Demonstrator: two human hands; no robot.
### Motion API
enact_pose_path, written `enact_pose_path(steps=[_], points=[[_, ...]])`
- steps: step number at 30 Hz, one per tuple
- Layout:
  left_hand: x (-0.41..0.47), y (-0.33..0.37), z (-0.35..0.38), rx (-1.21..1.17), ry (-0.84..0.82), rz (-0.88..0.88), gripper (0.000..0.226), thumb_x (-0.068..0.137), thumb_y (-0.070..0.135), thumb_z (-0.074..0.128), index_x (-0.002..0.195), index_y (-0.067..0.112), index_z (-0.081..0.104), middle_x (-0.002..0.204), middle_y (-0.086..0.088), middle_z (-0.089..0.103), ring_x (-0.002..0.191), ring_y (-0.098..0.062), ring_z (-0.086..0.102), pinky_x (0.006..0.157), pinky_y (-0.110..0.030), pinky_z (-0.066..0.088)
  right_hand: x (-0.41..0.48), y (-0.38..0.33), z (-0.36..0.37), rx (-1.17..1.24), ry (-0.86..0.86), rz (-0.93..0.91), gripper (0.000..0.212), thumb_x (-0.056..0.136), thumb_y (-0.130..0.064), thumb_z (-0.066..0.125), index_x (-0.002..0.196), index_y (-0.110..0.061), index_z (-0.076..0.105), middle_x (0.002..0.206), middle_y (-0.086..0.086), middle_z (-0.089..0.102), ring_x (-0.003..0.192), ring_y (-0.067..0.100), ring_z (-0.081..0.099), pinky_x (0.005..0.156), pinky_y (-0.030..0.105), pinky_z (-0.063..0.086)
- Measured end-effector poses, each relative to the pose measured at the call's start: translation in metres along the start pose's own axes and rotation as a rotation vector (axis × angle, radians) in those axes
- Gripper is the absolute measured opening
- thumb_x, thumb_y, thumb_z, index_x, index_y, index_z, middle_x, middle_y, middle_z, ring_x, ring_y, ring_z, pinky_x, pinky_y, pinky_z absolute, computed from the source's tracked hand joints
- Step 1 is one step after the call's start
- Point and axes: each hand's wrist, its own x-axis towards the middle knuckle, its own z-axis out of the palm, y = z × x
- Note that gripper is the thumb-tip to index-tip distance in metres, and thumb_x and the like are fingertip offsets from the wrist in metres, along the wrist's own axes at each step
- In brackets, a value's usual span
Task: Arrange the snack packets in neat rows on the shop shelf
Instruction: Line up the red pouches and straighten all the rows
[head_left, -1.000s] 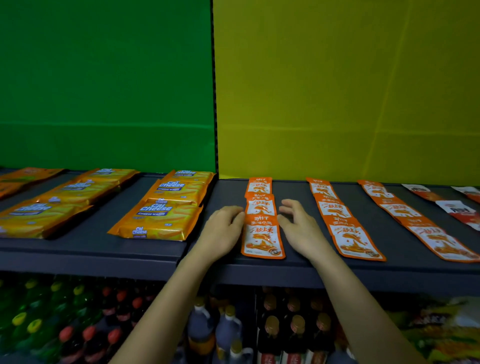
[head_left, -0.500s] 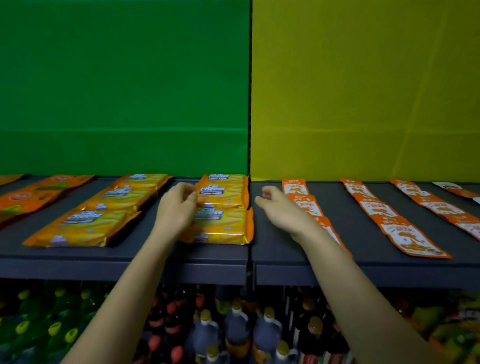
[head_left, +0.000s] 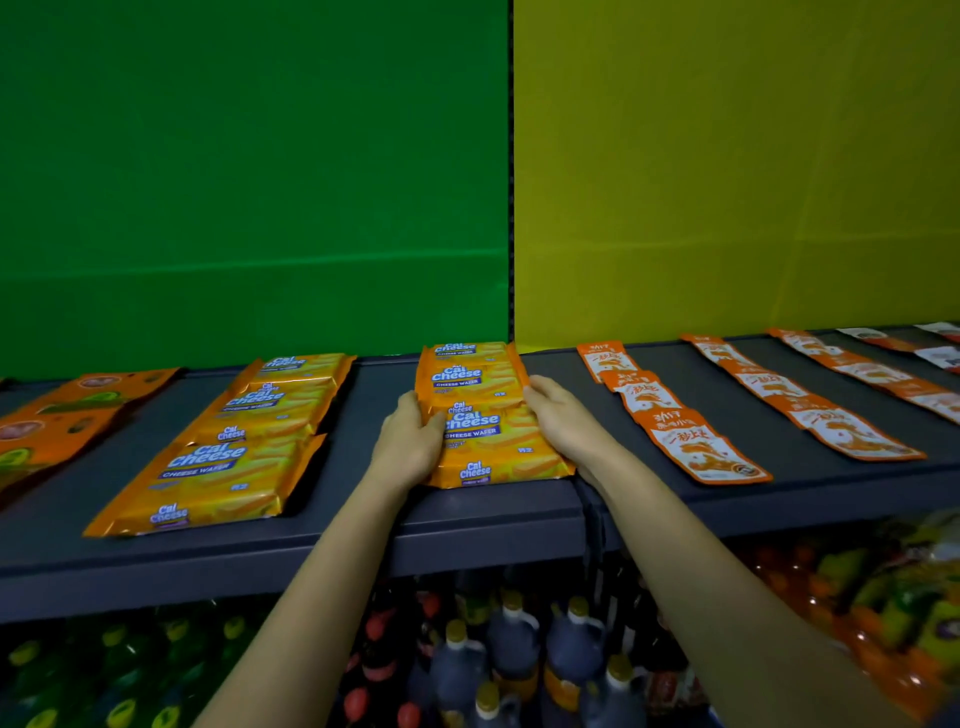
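Two hands are on the middle row of cheese wafer packs (head_left: 478, 410), which lies on the dark shelf (head_left: 363, 530) just left of the seam where the green backdrop (head_left: 249, 182) meets the yellow backdrop (head_left: 737, 171). You can count three overlapping packs in that row and three more in the wafer row (head_left: 234, 447) to its left. Further left, orange packets (head_left: 57, 415) run off the frame edge, so their number is unclear. To the right, you see a row of three small orange sachets (head_left: 670, 410), then a longer strip of sachets (head_left: 800, 400) and further rows cut off at the right edge.

Under the shelf, dark bottles (head_left: 519, 654) and green bottles (head_left: 104, 670) are dim and blurred, too many to count; the bright bags (head_left: 883, 613) at lower right are a smear.

Your left hand (head_left: 410, 441) lies flat against the row's left edge, fingers together, thumb over the front pack. Your right hand (head_left: 563, 421) presses the right edge, fingers together and reaching back along the packs. Both forearms stretch forward over the shelf lip.
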Motion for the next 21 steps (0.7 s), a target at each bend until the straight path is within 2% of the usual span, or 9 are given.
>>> enact_pose_path(steps=[4,8,11,13,15,17,18,21], points=[[0.001,-0.003,-0.001,0.016,0.008,-0.002,0.036,0.096,0.025,0.040,0.129,0.013,0.039,0.132,-0.012,0.051,0.116,-0.029,0.051,0.099,-0.042,0.042,0.002,0.000,0.004,0.005,0.022,0.000,0.041,0.100,-0.028,0.034,0.138,-0.014,0.039,0.137,0.004,0.048,0.102,0.008,0.045,0.087,0.024,0.037],[0.002,-0.005,-0.002,-0.004,0.036,-0.005,0.036,0.096,0.022,0.041,0.129,0.009,0.040,0.132,-0.014,0.050,0.117,-0.029,0.051,0.098,-0.041,0.043,0.003,0.001,0.009,0.001,0.006,0.011,0.039,0.100,-0.029,0.034,0.135,-0.015,0.041,0.134,0.006,0.051,0.116,0.019,0.052,0.100,0.035,0.042],[0.005,-0.007,-0.005,-0.053,0.041,-0.020,0.036,0.095,0.018,0.044,0.129,0.008,0.040,0.131,-0.013,0.052,0.115,-0.029,0.053,0.096,-0.039,0.044,0.006,0.002,0.012,0.014,0.001,0.028,0.039,0.099,-0.031,0.035,0.135,-0.017,0.042,0.131,0.006,0.053,0.118,0.023,0.053,0.101,0.041,0.043],[0.010,-0.008,-0.008,-0.098,0.025,-0.048,0.038,0.093,0.017,0.047,0.130,0.007,0.040,0.130,-0.012,0.052,0.109,-0.027,0.055,0.090,-0.036,0.045,0.011,0.001,0.011,0.064,-0.011,0.052,0.037,0.099,-0.033,0.037,0.130,-0.016,0.046,0.123,0.006,0.057,0.113,0.023,0.056,0.097,0.040,0.046],[0.017,-0.009,-0.011,-0.135,0.024,-0.080,0.043,0.092,0.017,0.049,0.132,0.007,0.037,0.132,-0.012,0.050,0.101,-0.022,0.052,0.082,-0.032,0.041,0.018,0.000,0.007,0.131,-0.020,0.074,0.032,0.098,-0.034,0.038,0.118,-0.012,0.051,0.108,0.005,0.061,0.102,0.021,0.061,0.087,0.036,0.050],[0.027,-0.009,-0.013,-0.153,0.039,-0.106,0.051,0.092,0.018,0.048,0.138,0.006,0.031,0.140,-0.013,0.043,0.111,-0.023,0.049,0.083,-0.028,0.035,0.026,-0.001,0.003,0.122,0.001,0.073,0.028,0.098,-0.033,0.038,0.111,-0.012,0.051,0.100,0.002,0.059,0.090,0.017,0.059,0.073,0.030,0.047],[0.032,-0.008,-0.014,-0.158,0.039,-0.119,0.055,0.092,0.020,0.048,0.141,0.006,0.028,0.144,-0.013,0.039,0.120,-0.025,0.047,0.085,-0.028,0.033,0.031,-0.002,0.001,0.102,0.010,0.071,0.028,0.098,-0.032,0.038,0.115,-0.013,0.049,0.103,0.003,0.057,0.092,0.016,0.057,0.072,0.029,0.045],[0.049,-0.005,-0.015,-0.179,0.030,-0.139,0.060,0.092,0.024,0.048,0.144,0.007,0.023,0.148,-0.013,0.034,0.131,-0.027,0.040,0.091,-0.030,0.034,0.045,-0.002,-0.001,0.016,0.039,0.084,0.041,0.099,-0.025,0.038,0.134,-0.003,0.040,0.130,0.013,0.051,0.118,0.024,0.050,0.090,0.032,0.040]])
